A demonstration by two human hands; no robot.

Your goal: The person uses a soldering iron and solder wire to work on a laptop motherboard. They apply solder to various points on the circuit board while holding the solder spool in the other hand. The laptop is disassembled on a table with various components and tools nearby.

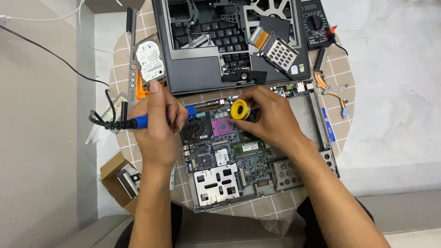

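Here, nearest the camera, the open laptop base (257, 156) lies flat on the tiled round table (342, 69), its motherboard (220, 151) exposed with a perforated metal card cage (215, 183) at the near edge, a green memory module (247, 148) mid-board and a purple processor socket (222, 126) beyond it.

The left hand (158, 121) is closed around a blue-handled soldering iron (138, 122), fingers wrapped over the grip. The iron's long axis runs roughly left to right: its black cord (98, 118) trails off leftward, and the working end points right toward the board near the cooling fan (196, 128). The tip itself is hidden behind the fingers. Judgement: the iron is light and rigid, best held on the insulated blue grip, well back from the metal end.

The right hand (271, 120) pinches a small yellow solder spool (240, 110), thumb and fingers closed on its rim, just above the socket. The spool's open centre faces the camera. Judgement: the spool is light and hard, the wire soft and easily kinked.

Judgement: the board is stiff but fragile; edges only.

Farther off lie a bare hard drive (149, 59), the detached keyboard deck (229, 41), a copper heat pipe (333, 89) and a multimeter (314, 23).
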